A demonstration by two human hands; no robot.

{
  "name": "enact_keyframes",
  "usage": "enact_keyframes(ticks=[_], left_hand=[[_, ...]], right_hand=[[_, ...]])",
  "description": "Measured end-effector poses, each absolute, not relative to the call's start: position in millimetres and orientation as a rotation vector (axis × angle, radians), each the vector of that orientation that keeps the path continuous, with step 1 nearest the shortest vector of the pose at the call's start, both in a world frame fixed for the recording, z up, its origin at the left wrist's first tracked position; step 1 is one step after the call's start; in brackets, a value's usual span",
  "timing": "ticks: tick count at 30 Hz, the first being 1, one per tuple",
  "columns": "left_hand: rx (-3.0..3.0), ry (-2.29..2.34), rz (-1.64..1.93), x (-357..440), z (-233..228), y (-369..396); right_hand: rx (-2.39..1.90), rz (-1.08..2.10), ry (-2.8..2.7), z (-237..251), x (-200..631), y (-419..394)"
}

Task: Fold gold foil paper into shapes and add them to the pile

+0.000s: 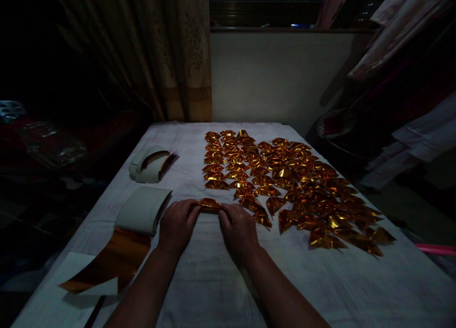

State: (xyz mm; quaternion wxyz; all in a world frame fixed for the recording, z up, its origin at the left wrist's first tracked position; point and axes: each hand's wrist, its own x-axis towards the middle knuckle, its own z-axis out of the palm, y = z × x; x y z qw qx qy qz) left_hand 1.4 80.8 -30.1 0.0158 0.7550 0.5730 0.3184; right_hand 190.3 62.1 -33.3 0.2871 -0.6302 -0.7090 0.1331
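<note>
Pressing gold foil piece [209, 205] flat | left hand [177, 226], right hand [238, 228] fingertips pinching its ends | risk: uneven pressure skews the crease, thin foil tears

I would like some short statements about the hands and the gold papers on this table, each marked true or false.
1. Both hands touch one gold folded paper. True: the left hand and the right hand press its two ends.
2. The many folded gold pieces lie left of the hands. False: they lie to the right and beyond.
3. A curved stack of sheets lies beside the left hand. True.
4. The table cover is red. False: it is white.
5. A flat gold sheet lies at the near left. True.
</note>
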Motion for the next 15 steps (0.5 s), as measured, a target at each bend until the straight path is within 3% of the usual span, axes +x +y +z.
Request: enact_keyframes(ticks=[6, 15], left_hand=[[2.358, 1.705, 1.156, 1.3, -26.2, 80.3], [2.4, 1.802, 0.874, 2.4, -27.2, 80.2]], right_hand=[[-1.765, 0.383, -1.934, -25.4, 189.7, 62.5], [-1.753, 0.396, -1.913, -25.5, 189.7, 62.0]])
